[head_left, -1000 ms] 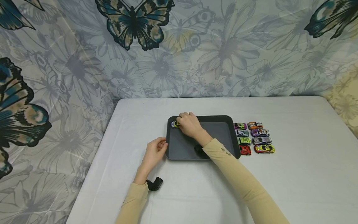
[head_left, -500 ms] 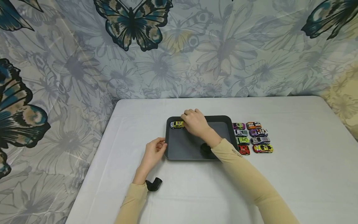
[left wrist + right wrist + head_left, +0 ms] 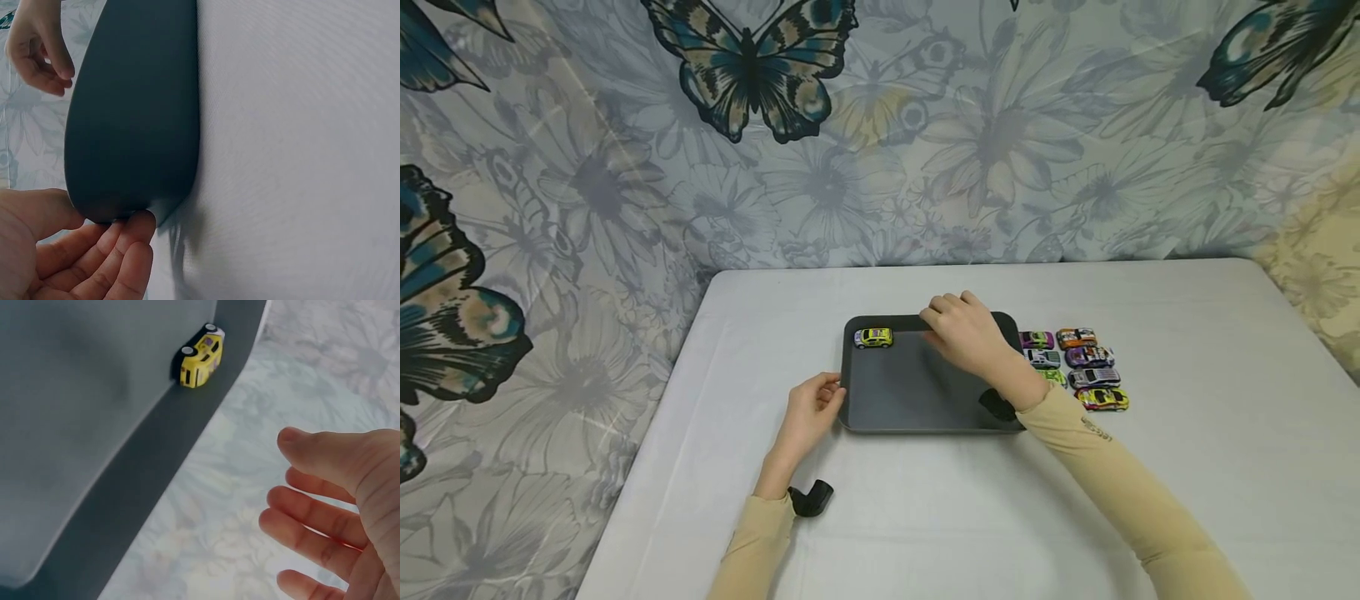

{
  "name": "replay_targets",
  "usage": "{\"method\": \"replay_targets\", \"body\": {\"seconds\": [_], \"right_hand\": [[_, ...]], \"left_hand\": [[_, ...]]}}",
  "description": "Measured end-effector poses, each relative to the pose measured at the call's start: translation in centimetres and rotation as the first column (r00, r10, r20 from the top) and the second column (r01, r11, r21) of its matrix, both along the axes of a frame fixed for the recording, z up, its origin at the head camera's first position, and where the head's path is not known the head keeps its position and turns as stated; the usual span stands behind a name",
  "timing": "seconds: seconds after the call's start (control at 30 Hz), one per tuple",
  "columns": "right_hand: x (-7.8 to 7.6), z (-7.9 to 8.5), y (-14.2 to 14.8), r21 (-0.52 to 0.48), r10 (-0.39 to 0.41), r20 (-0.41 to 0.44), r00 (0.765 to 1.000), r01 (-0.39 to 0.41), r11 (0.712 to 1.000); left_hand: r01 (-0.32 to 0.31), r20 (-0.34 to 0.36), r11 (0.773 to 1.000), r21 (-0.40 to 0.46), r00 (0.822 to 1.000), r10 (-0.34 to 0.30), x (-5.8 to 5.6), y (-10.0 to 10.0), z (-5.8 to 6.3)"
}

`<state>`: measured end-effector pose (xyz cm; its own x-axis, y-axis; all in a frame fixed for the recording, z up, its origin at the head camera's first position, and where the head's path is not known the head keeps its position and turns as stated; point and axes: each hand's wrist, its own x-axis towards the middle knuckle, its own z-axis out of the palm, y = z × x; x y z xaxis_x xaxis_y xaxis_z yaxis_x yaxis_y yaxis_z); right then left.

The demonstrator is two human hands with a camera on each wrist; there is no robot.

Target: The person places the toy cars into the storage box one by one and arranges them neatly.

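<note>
A dark grey rectangular tray (image 3: 910, 392) lies on the white table. At its left edge my left hand (image 3: 812, 408) pinches the rim between thumb and fingers; the left wrist view shows that grip (image 3: 94, 250) at the tray's corner. A yellow toy car (image 3: 873, 337) stands inside the tray's far left corner, and the right wrist view shows the car (image 3: 203, 357) against the tray wall. My right hand (image 3: 966, 333) hovers over the tray's far side, right of the car. In the right wrist view its fingers (image 3: 312, 519) are loosely bent, with nothing between them.
Right of the tray, several toy cars stand in two columns, among them an orange car (image 3: 1077, 337), a purple car (image 3: 1090, 357) and a yellow-red car (image 3: 1102, 399). My right forearm (image 3: 1120, 467) crosses the tray's near right corner. A butterfly-printed cloth (image 3: 880, 167) hangs behind the table.
My right hand has let go of the yellow car and moved right along the tray's far side. The car stays in the corner. My left hand keeps its place on the rim.
</note>
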<state>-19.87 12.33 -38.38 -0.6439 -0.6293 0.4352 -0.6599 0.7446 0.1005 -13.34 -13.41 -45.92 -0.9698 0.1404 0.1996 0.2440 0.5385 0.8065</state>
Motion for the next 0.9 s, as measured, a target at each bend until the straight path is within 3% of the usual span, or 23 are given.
{"method": "replay_targets", "body": {"seconds": [0.23, 0.9], "right_hand": [[1.3, 0.3, 2.1, -0.029, -0.005, -0.015, 1.000, 0.004, 1.000], [5.1, -1.3, 10.7, -0.072, -0.062, -0.016, 0.998, 0.061, 0.996]], "left_hand": [[-0.005, 0.006, 1.000, -0.004, 1.000, 0.005, 0.2, 0.1, 0.2], [0.000, 0.018, 1.000, 0.008, 1.000, -0.001, 0.2, 0.1, 0.0]]}}
